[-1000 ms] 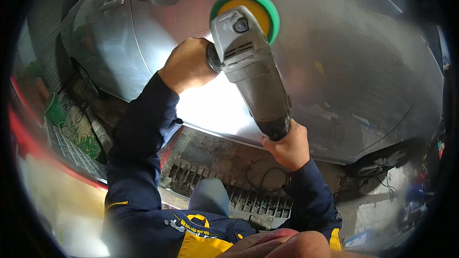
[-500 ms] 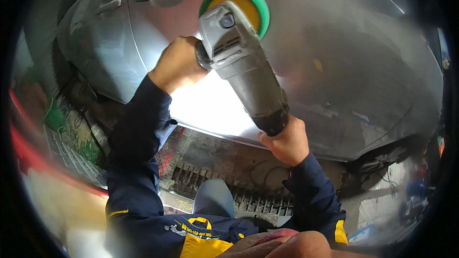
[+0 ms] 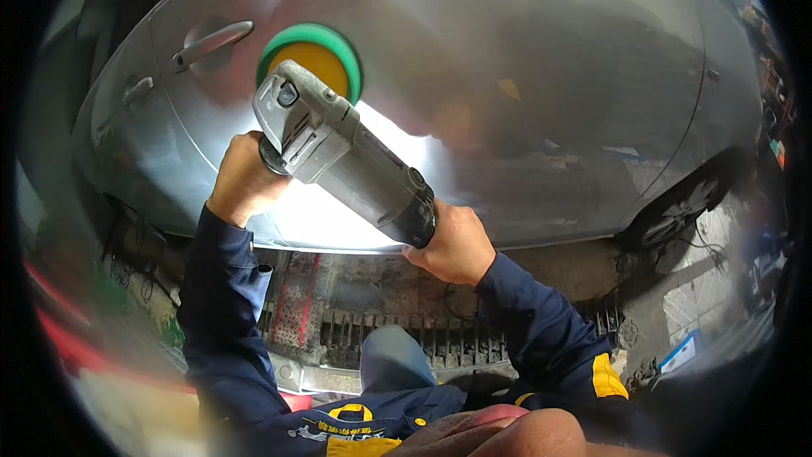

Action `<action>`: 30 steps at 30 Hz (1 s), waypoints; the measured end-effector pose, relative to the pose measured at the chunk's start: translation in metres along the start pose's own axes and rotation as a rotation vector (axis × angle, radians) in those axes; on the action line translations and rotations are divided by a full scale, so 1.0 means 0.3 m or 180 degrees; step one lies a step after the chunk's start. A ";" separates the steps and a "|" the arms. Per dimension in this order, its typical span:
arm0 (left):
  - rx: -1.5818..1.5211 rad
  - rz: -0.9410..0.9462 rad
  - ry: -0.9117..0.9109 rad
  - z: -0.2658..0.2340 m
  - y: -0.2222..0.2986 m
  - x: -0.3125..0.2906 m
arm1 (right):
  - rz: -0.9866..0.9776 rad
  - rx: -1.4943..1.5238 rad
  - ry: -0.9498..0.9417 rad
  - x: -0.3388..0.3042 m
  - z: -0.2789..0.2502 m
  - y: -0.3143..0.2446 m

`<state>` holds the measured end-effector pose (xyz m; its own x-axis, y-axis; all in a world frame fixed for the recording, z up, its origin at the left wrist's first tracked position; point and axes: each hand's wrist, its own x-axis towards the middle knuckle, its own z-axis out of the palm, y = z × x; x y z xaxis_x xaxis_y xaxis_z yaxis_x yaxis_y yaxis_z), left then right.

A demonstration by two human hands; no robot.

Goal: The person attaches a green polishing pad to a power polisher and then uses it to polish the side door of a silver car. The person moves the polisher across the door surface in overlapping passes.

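Note:
Both my hands are on a grey-and-black rotary polisher (image 3: 364, 173). My left hand (image 3: 245, 179) is closed round its side handle near the head, while my right hand (image 3: 457, 245) grips the black rear end of the body. At the tool's head, a round green pad (image 3: 345, 55) with an orange-yellow backing lies against a silver-grey car door (image 3: 541, 59), just right of the door handle (image 3: 216, 41). The pad's working face is hidden. Bright light glares off the lower panel beneath the tool.
Below the car runs a slatted floor grate (image 3: 457, 343), with a red-and-grey patterned strip (image 3: 296, 300) to its left. A wheel (image 3: 681, 207) stands at the right, with a dark cable near it. Something red (image 3: 72, 338) curves along the left edge, blurred.
The view has shifted, so the car door and wheel appear differently placed. The polisher sits farther left and lower in the picture, more slanted, its pad still by the door handle. Both hands keep their grip.

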<state>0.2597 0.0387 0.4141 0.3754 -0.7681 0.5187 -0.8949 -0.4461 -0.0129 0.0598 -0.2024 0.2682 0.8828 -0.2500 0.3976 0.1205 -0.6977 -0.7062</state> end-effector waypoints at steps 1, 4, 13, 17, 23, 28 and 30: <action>-0.0026 0.0048 0.0013 0.010 0.017 0.005 | 0.0054 -0.0002 0.0001 -0.013 -0.013 0.013; -0.0123 -0.0124 -0.0180 0.025 0.070 0.027 | 0.0160 0.0007 0.0000 -0.047 -0.049 0.044; -0.0036 -0.0240 -0.0071 0.066 0.262 0.107 | 0.0167 0.0320 0.0208 -0.127 -0.146 0.143; 0.0247 -0.0393 -0.0282 0.078 0.371 0.170 | 0.0231 0.0389 0.0393 -0.171 -0.199 0.186; 0.0023 -0.0190 -0.0320 0.162 0.549 0.250 | 0.0706 0.0683 0.0554 -0.271 -0.274 0.285; 0.0263 0.0407 -0.0006 0.247 0.617 0.297 | 0.0846 0.0918 0.0712 -0.310 -0.306 0.355; 0.0283 0.0656 0.0254 0.262 0.615 0.294 | 0.0851 0.0923 0.0764 -0.311 -0.307 0.360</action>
<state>0.1465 -0.1475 0.3904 0.1635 -0.8100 0.5632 -0.9246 -0.3249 -0.1989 -0.0512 -0.3162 0.2088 0.7741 -0.5680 0.2795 0.0549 -0.3795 -0.9236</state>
